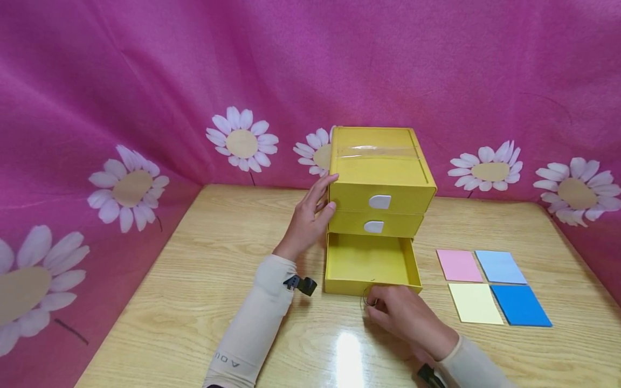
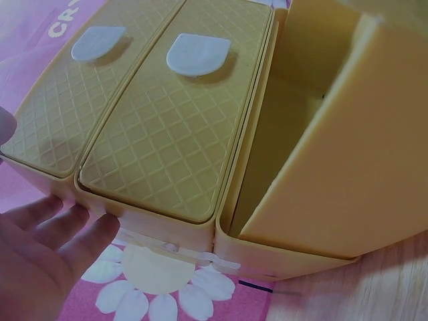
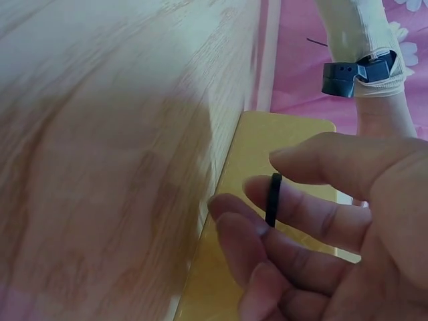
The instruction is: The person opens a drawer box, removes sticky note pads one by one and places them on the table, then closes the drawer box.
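A yellow drawer unit (image 1: pixel 380 167) stands on the table, its bottom drawer (image 1: pixel 368 258) pulled out and its upper two drawers closed. White tabs mark the closed fronts. My left hand (image 1: pixel 309 218) touches the unit's left side with extended fingers; the left wrist view shows the fingertips (image 2: pixel 73 227) against its edge. At the front of the pulled-out drawer is my right hand (image 1: pixel 409 318), fingers curled, holding a thin black ring (image 3: pixel 273 200) at the fingertips. The ring's exact kind cannot be told. A small dark speck shows at the drawer's front edge.
Right of the unit lie pink (image 1: pixel 459 265), light blue (image 1: pixel 501 267), pale yellow (image 1: pixel 476 304) and dark blue (image 1: pixel 521 305) square note pads on the wooden table (image 1: pixel 218 242). A magenta cloth (image 1: pixel 291 64) with daisies hangs behind and at the sides.
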The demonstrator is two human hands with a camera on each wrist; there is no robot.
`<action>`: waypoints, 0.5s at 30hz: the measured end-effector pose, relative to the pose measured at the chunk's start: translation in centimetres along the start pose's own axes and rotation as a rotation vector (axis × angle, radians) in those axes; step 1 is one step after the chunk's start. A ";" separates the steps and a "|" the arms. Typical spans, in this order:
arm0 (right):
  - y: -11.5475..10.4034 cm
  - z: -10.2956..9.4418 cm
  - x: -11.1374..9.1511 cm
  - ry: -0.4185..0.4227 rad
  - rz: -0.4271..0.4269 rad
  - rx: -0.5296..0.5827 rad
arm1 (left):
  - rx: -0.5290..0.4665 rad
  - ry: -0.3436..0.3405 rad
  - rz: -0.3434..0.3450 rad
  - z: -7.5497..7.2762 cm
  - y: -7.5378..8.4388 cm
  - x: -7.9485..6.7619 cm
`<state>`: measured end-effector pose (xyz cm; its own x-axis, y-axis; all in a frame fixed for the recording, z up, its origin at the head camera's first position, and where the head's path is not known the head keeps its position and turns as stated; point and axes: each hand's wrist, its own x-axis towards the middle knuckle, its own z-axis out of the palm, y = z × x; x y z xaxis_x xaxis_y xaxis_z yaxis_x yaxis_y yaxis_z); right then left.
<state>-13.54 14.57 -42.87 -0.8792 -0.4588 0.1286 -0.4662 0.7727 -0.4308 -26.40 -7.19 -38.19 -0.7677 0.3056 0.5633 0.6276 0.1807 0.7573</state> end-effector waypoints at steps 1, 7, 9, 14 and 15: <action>0.0 0.0 0.0 0.001 0.005 -0.001 | 0.000 0.001 -0.001 0.0 0.0 0.0; 0.0 0.1 0.3 0.027 0.005 -0.002 | 0.016 0.003 -0.008 0.0 -0.6 0.0; 0.0 0.1 0.4 0.036 0.006 -0.004 | 0.015 0.002 -0.007 -0.1 -0.5 0.1; 0.1 0.0 0.5 0.041 0.014 0.005 | 0.003 -0.003 0.000 0.0 -0.4 0.0; 0.1 0.0 0.5 0.042 0.015 0.008 | 0.001 -0.003 0.002 0.0 -0.5 0.0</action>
<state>-14.08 14.42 -42.88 -0.8896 -0.4281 0.1593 -0.4521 0.7757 -0.4403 -26.70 -7.23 -38.56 -0.7662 0.3091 0.5634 0.6290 0.1812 0.7560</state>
